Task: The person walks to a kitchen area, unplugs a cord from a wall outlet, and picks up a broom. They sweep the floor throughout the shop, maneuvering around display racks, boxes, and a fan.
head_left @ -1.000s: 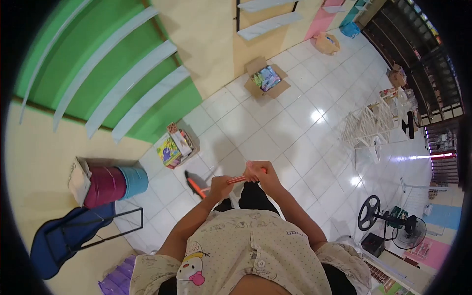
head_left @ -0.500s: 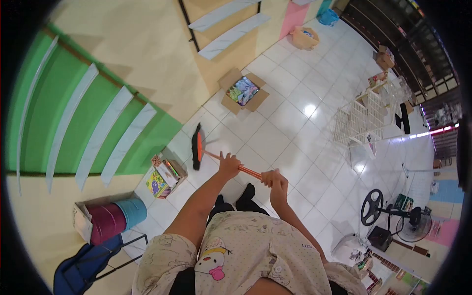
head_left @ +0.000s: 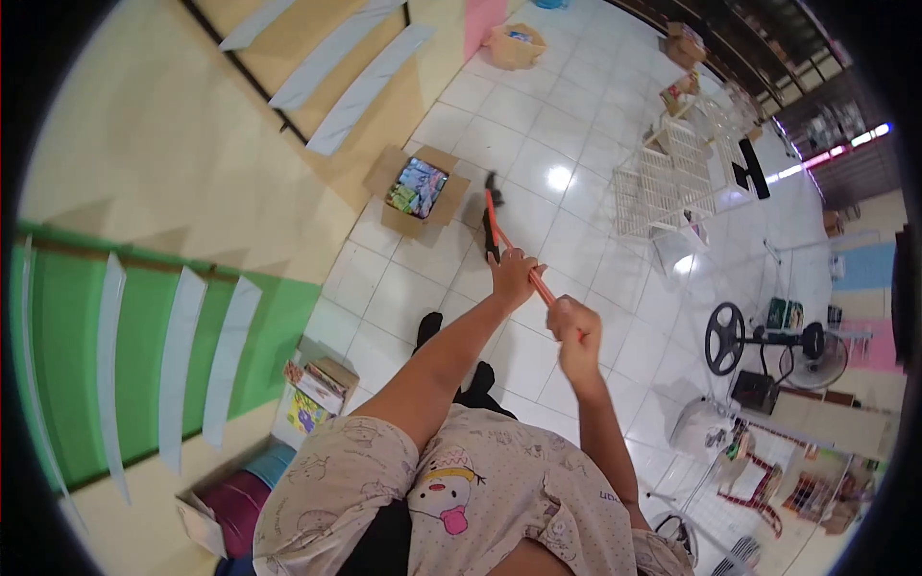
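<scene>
An orange-handled broom (head_left: 502, 234) with dark bristles reaches out in front of me over the white tiled floor. My left hand (head_left: 514, 278) is closed round the handle at its middle, its fingers partly spread along it. Nearer my body, my right hand (head_left: 578, 341) grips the upper end in a fist. The broom head (head_left: 491, 223) is at floor level, just right of an open cardboard box (head_left: 420, 192) filled with colourful packets.
Wall shelves (head_left: 187, 370) line the green wall at left, above a box of books (head_left: 317, 392). A white wire rack (head_left: 663, 187) stands to the right. Farther right are a steering wheel stand (head_left: 725, 338) and a fan (head_left: 816, 360). A tan bag (head_left: 516, 46) sits at the back.
The broom head has swung away from the left wall to the right, past the open box. Both hands moved right with the handle, and my feet and view have shifted.
</scene>
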`<state>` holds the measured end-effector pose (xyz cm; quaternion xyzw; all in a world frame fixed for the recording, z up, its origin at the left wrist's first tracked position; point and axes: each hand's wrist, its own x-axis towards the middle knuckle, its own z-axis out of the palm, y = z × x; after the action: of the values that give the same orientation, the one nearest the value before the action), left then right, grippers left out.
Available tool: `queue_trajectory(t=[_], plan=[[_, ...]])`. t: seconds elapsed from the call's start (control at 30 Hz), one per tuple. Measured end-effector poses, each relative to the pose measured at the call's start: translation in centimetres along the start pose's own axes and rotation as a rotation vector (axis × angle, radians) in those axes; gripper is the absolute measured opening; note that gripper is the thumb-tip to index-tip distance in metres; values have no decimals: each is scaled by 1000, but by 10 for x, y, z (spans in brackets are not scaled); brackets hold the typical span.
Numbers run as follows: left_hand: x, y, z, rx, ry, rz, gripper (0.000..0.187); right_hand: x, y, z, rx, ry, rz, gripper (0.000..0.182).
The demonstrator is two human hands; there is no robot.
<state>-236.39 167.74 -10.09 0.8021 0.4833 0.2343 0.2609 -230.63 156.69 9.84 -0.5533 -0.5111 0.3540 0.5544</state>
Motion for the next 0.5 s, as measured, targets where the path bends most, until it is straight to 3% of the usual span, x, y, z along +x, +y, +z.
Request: queue_trajectory(t=[0.03, 0.13, 0.17, 0.33, 0.47, 0.5], plan=[[1, 11, -6, -71, 19, -30, 24, 4, -11, -7, 35, 32, 49, 44], [-7, 46, -33, -167, -129, -169, 26, 29, -50, -28, 281, 42, -65, 49], [-12, 50, -47, -138, -114, -37, 28, 38, -66, -32, 296, 62, -42, 48], [-24, 30, -77, -114, -635, 29, 38, 74, -63, -3, 349, 362, 156, 38], [-41, -18, -49, -178, -706, -52, 40, 59, -33, 35, 271, 385, 244, 44], [-38, -22, -49, -228, -637, -22, 37, 56, -32, 41, 244, 392, 212, 44]])
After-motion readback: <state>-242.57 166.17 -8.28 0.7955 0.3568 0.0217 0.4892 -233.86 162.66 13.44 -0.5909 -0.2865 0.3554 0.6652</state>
